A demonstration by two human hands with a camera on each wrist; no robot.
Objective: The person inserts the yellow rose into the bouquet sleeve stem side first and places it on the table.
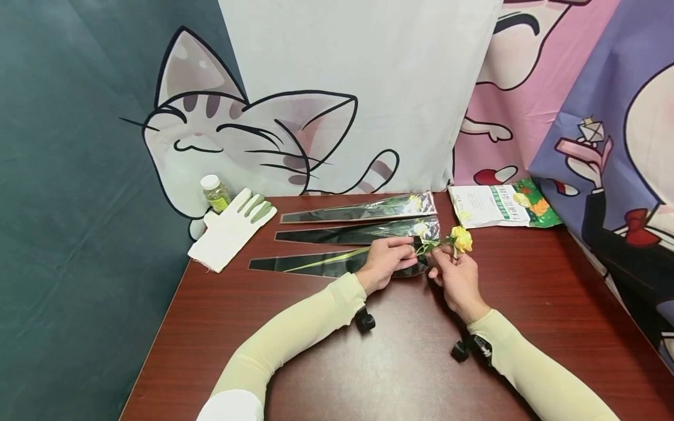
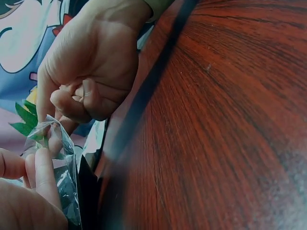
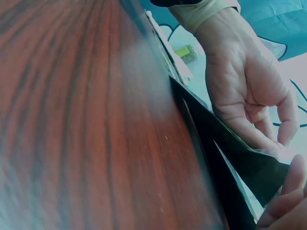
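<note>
A yellow flower [image 1: 461, 239] with green leaves lies partly out of a long tapered clear-and-black flower sleeve [image 1: 316, 264]; its stem shows through the film. My right hand [image 1: 459, 283] pinches the stem just under the bloom. At the sleeve's wide mouth, my left hand [image 1: 387, 264] pinches the film edge between thumb and fingers. The left wrist view shows the crinkled clear film [image 2: 67, 179] by the left fingers, with the leaves [image 2: 26, 117] behind. In the right wrist view the sleeve's dark side [image 3: 240, 163] lifts off the table between both hands.
Two filled flower sleeves [image 1: 358, 210] lie behind on the brown table [image 1: 400, 362]. White gloves [image 1: 229, 234] and a capped bottle [image 1: 215, 193] are at back left. A white-and-green bag [image 1: 500, 204] lies at back right, against a cartoon cloth backdrop [image 1: 342, 52].
</note>
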